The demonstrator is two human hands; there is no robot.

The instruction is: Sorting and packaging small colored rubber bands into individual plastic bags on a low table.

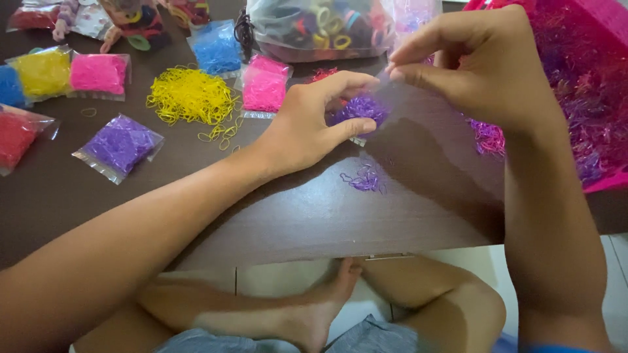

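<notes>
My left hand (pixel 307 127) and my right hand (pixel 477 65) meet over the dark table (pixel 275 216), both pinching the top of a small clear bag of purple rubber bands (pixel 361 110). The left thumb and fingers grip the bag's left side, the right fingertips hold its upper right edge. A few loose purple bands (pixel 363 180) lie on the table just below the bag. More purple and pink bands (pixel 487 137) spill beside my right wrist.
A pink tray (pixel 605 180) full of bands sits at the right. A loose yellow band pile (pixel 190 97), filled purple (pixel 121 145), pink (pixel 265 88), blue (pixel 216 49), yellow (pixel 42 72) and red (pixel 14 137) bags and a big clear bag of hair ties (pixel 320 26) lie around.
</notes>
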